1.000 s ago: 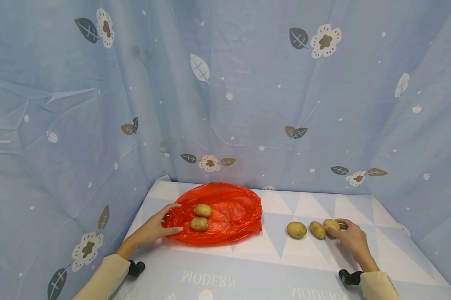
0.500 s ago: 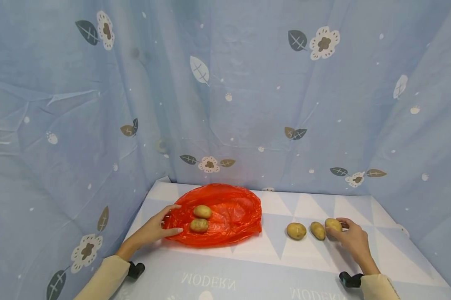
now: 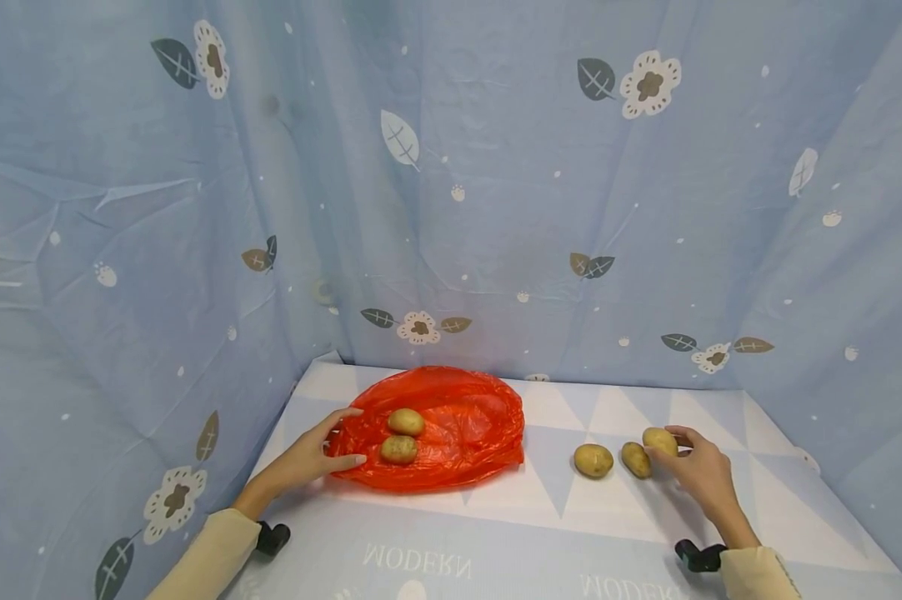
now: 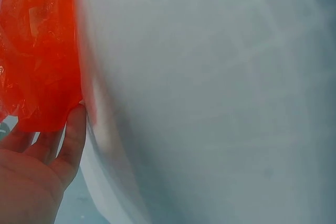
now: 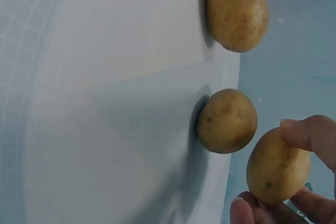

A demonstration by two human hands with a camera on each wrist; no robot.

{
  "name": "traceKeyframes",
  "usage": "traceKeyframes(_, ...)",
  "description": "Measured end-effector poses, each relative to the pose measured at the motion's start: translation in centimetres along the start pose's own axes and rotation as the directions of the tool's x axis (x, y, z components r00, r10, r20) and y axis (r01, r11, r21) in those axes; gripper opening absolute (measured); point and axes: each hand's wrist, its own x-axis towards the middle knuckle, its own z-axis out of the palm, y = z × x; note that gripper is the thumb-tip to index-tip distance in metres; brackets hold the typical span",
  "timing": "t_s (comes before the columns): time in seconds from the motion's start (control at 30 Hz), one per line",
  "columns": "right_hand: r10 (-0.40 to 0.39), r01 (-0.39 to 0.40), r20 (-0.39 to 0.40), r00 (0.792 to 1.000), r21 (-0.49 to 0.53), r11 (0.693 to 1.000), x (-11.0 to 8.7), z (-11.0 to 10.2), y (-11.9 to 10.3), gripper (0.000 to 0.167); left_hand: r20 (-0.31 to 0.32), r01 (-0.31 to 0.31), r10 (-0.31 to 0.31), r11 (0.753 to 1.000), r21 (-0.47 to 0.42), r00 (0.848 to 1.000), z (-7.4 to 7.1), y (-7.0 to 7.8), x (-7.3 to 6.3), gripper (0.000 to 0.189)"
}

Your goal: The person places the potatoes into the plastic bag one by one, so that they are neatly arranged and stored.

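Note:
My right hand point(image 3: 702, 475) pinches a potato point(image 5: 278, 165) between thumb and fingers. It is raised above the table, with a shadow below in the head view. Just left of it lies a smaller-looking potato point(image 3: 635, 460), and further left a rounder potato point(image 3: 593, 460). My left hand point(image 3: 312, 450) is at the left edge of a red plastic bag point(image 3: 466, 417), thumb and forefinger spread and fairly straight against it. The left wrist view has some of its fingertips hidden behind the bag's edge. Two potatoes, one behind point(image 3: 406, 422) and one in front point(image 3: 399, 450), rest on the red plastic near this hand.
The table point(image 3: 541, 517) has a white and pale blue triangle-patterned cover with printed lettering. Blue curtains point(image 3: 496, 208) with flowers and leaves hang behind it and at both sides. A dark wrist mount point(image 3: 273, 538) sits by the left sleeve, another point(image 3: 700, 556) by the right.
The right hand has lifted its potato off the table and shifted slightly left, towards the neighbouring potato. The left hand, the bag and the other potatoes stay where they were.

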Motion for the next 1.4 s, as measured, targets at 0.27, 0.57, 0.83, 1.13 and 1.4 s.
traceKeyframes(0.27, -0.027, 0.027, -0.003, 1.0, -0.017, 0.999, -0.1, 0.3, -0.9, 0.074, 0.009, 0.011, -0.011, 1.0, -0.01, 1.0, 0.0, 0.3, -0.2, 0.082)
traceKeyframes(0.57, -0.064, 0.064, 0.015, 0.998, -0.034, 0.997, -0.3, 0.8, -2.4, 0.074, 0.012, 0.014, -0.013, 1.0, -0.027, 1.0, 0.0, 0.3, -0.2, 0.082)
traceKeyframes(0.83, -0.118, 0.119, 0.023, 0.993, -0.018, 0.993, -0.3, 1.2, -3.3, 0.076, 0.009, -0.008, 0.008, 1.0, -0.023, 1.0, 0.0, 0.2, -0.1, 0.08)
traceKeyframes(1.13, -0.168, 0.168, 0.019, 0.986, -0.005, 0.986, -0.4, 2.1, -4.6, 0.069, 0.009, -0.01, 0.01, 1.0, -0.022, 1.0, 0.0, 0.3, -0.2, 0.08)
traceKeyframes(1.4, -0.186, 0.185, 0.016, 0.982, 0.016, 0.983, -0.5, 3.0, -5.8, 0.067, 0.002, -0.001, 0.001, 1.0, -0.013, 1.0, 0.1, 0.4, -0.3, 0.081)
